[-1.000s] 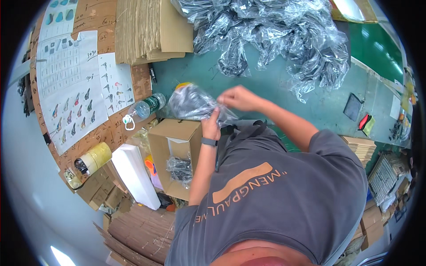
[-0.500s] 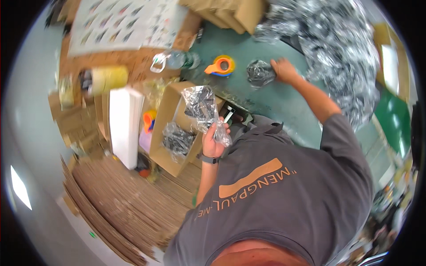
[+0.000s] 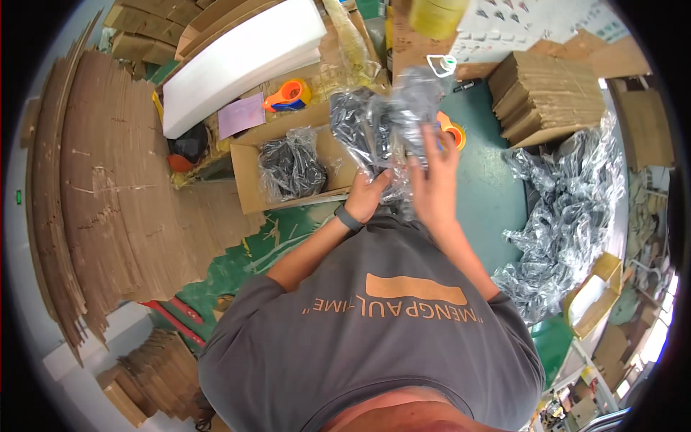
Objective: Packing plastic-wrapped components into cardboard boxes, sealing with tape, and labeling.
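Note:
In front of my chest, my left hand [image 3: 367,193] pinches the lower end of a clear plastic bag with a dark item [image 3: 360,133] inside. Close beside it, my right hand [image 3: 435,180] has its fingers against a second bagged item [image 3: 416,101], which is smeared by motion. The two bags touch or overlap; where one ends is hard to make out. Just left of my left hand stands an open cardboard box [image 3: 245,183]. Inside it lies a bagged black item [image 3: 291,165]. What exactly the dark items are does not show through the plastic.
A large heap of bagged items [image 3: 565,216] covers the bench's right side. Flattened cartons [image 3: 547,97] are stacked at the back. Orange tape dispensers [image 3: 288,93] lie behind the box, near white foam slabs [image 3: 245,61]. More flat cardboard [image 3: 137,180] stands at left.
My right hand has come from the green bench top to beside my left hand, bringing the bagged item along. The view has turned, so the box now sits nearer my front.

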Demonstrator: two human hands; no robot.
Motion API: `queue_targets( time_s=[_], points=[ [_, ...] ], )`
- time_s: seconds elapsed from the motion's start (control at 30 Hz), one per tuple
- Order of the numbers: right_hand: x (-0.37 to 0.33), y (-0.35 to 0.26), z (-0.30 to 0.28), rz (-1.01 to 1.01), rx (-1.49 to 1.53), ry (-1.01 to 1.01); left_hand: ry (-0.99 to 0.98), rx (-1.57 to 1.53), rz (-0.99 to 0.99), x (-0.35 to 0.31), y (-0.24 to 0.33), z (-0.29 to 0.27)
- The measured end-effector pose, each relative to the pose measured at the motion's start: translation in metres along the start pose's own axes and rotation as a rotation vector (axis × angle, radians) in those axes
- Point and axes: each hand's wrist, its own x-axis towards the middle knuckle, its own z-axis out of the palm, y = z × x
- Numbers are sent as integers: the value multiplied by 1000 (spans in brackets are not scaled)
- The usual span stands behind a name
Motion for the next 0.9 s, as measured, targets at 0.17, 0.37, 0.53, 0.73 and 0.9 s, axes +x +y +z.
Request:
queue_targets(
  time_s=[0.17, 0.37, 0.53, 0.73, 0.9],
  points=[
    [23, -55, 91, -178, -141, -280, 3, -157, -180, 14, 6, -75],
    [59, -42, 175, 614, 804, -399, -261, -255, -319, 10, 34, -175],
    [71, 47, 290, 1110, 914, -785, -98, 814, -215, -4, -2, -271],
    [69, 187, 438, 1320, 788, -897, 159, 776, -133, -73, 46, -301],
    [74, 188, 456, 1330, 567, -1007, 191, 834, -179, -101, 54, -283]
  ],
)
